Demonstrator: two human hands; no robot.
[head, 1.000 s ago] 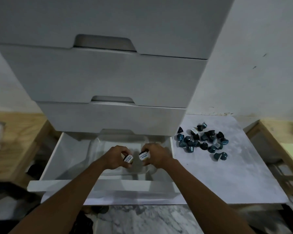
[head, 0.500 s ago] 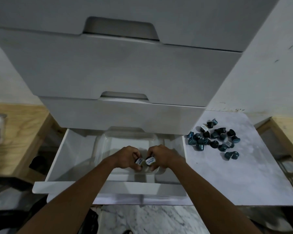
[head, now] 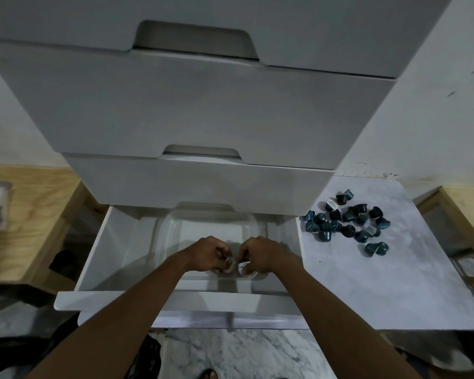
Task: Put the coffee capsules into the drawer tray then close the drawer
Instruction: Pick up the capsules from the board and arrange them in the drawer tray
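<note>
The bottom white drawer (head: 93, 258) stands pulled out, with a clear plastic tray (head: 211, 222) inside it. Both hands are low over the tray's near edge, side by side. My left hand (head: 207, 254) pinches a coffee capsule (head: 228, 265), its pale foil lid showing. My right hand (head: 260, 253) grips another capsule (head: 244, 268) with a white printed lid. A pile of several dark teal capsules (head: 348, 224) lies on the marble board (head: 394, 283) to the right of the drawer.
Closed grey drawers (head: 192, 110) rise above the open one and overhang its back. Wooden furniture (head: 25, 220) stands at the left, with a clear bag on it, and more wood (head: 465, 212) at the right. Marble floor shows below.
Both hands have sunk lower into the tray with their capsules and drawn closer together. The camera has leaned forward over the drawer.
</note>
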